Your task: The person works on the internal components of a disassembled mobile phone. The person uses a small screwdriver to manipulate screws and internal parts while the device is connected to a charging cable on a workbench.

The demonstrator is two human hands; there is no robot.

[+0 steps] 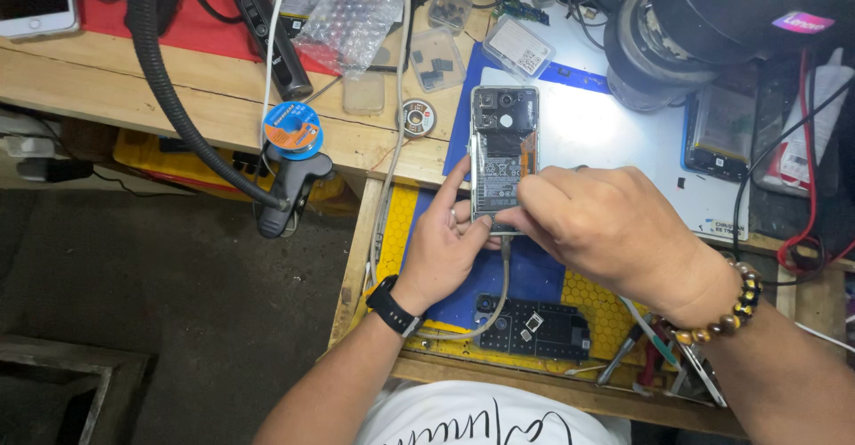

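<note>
Two hands, left hand (443, 247) and right hand (598, 224), grip one opened phone (503, 155).

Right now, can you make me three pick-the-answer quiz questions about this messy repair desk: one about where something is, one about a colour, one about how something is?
1. Where is the round blue solder spool?
A. Left of the opened phone
B. Right of it
C. Under it

2. What colour is the wrist strap on the left hand?
A. White
B. Red
C. Black

3. How is the opened grey phone?
A. Back cover on
B. Back cover off
C. Folded

Answers: 1 A, it sits on the wooden bench to the left. 2 C, the strap is black. 3 B, battery and camera parts show.
</note>
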